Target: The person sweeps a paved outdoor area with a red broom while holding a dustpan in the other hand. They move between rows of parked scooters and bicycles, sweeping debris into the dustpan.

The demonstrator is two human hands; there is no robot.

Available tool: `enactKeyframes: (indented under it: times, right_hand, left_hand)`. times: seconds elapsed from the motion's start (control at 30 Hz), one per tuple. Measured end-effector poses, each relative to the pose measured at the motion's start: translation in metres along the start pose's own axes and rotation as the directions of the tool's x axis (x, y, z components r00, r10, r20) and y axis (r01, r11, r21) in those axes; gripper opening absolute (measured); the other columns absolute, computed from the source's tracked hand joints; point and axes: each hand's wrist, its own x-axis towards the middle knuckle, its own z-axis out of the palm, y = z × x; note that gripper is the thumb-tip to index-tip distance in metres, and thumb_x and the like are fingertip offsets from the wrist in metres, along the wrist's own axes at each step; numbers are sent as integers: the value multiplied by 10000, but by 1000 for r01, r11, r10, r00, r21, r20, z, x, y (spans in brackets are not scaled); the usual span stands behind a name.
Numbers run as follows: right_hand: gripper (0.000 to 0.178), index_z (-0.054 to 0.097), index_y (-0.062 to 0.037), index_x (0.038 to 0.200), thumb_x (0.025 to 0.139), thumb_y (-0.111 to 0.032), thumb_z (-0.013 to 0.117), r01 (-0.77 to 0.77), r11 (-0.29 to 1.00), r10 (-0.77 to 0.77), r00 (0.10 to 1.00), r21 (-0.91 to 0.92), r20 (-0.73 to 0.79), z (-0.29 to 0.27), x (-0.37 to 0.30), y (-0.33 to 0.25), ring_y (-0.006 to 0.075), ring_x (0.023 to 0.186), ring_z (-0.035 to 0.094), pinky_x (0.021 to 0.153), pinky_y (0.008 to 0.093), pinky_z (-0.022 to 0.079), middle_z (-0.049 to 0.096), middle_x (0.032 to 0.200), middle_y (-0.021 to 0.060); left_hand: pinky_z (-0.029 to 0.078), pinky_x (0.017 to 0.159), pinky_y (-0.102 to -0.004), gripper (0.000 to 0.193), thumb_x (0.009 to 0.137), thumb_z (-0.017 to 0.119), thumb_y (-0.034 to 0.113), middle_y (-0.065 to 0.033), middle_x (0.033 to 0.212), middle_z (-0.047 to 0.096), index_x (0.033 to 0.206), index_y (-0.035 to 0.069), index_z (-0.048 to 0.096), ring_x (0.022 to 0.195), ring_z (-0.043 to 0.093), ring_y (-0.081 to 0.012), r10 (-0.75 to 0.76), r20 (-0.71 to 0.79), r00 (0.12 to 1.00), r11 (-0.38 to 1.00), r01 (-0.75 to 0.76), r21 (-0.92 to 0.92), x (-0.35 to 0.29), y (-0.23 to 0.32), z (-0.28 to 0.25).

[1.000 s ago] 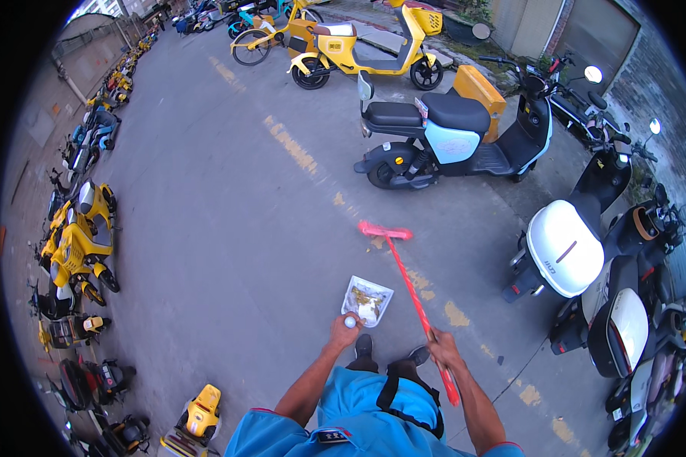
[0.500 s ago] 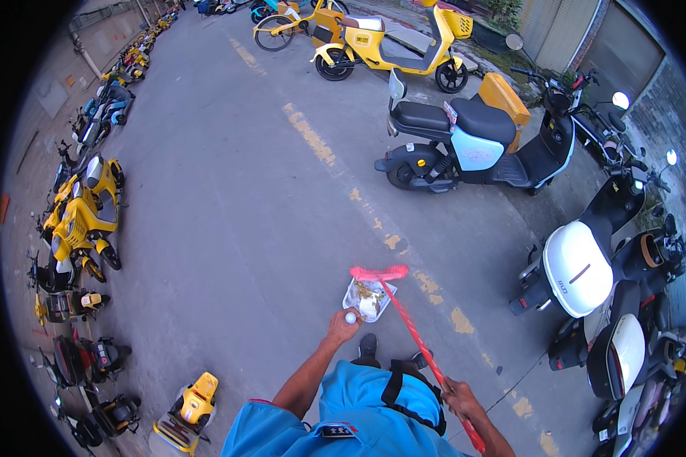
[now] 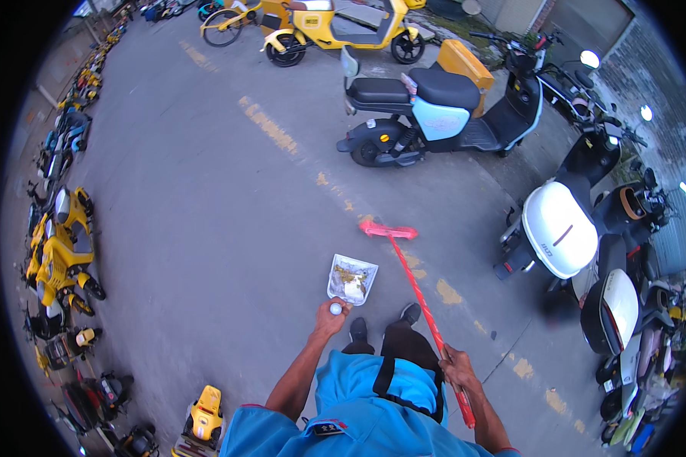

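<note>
My left hand is closed around the top of the handle of a white dustpan. Brownish litter and a pale crumpled scrap lie in the pan. My right hand grips the red shaft of a broom, low on its handle near my body. The broom's pinkish-red head is on the pavement beyond the dustpan and to its right, apart from it.
A black and light blue scooter stands ahead to the right, with a yellow scooter farther off. Scooters with white top boxes line the right side. Yellow scooters line the left. A small yellow vehicle is at the lower left.
The broom head has moved from the dustpan's far edge forward and right, off the pan. My left hand and the dustpan have shifted slightly left in view. My feet have stepped.
</note>
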Motion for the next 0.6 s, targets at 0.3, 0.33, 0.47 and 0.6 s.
enactKeyframes:
  times: [0.3, 0.33, 0.47, 0.6]
  right_hand:
    - [584, 481, -53, 1392, 827, -105, 619, 18, 996, -3, 987, -93, 163, -61, -9, 8, 141, 542, 561, 487, 321, 460, 604, 713, 93]
    - [617, 465, -46, 1414, 822, -106, 625, -78, 997, 75, 972, 6, 222, -77, -14, -5, 131, 542, 559, 482, 310, 456, 611, 723, 90]
    - [671, 392, 5, 1449, 825, -79, 624, -171, 954, 131, 976, 245, 174, -105, -15, -1, 107, 506, 525, 459, 281, 432, 616, 729, 76]
    - [537, 491, 0, 1354, 832, -51, 602, -18, 946, 23, 1000, 324, -12, -132, 36, 4, 118, 477, 523, 438, 289, 427, 588, 694, 65]
  left_hand:
    - [516, 691, -372, 120, 754, 705, 99, -126, 771, 689, 836, 22, 661, 755, 673, -215, 92, 7, 996, 995, -92, 35, 24, 52, 34]
    - [514, 688, -369, 113, 751, 704, 94, -129, 760, 680, 823, 21, 658, 738, 663, -215, 123, 6, 992, 991, -123, 44, 31, 56, 37]
    - [509, 676, -361, 118, 753, 709, 106, -125, 744, 665, 822, 27, 654, 714, 647, -208, 115, 49, 992, 992, -117, 41, 61, 84, 61]
    - [505, 667, -351, 129, 765, 719, 127, -115, 736, 659, 828, 37, 652, 697, 635, -195, 101, 105, 989, 985, -115, 129, 85, 118, 85]
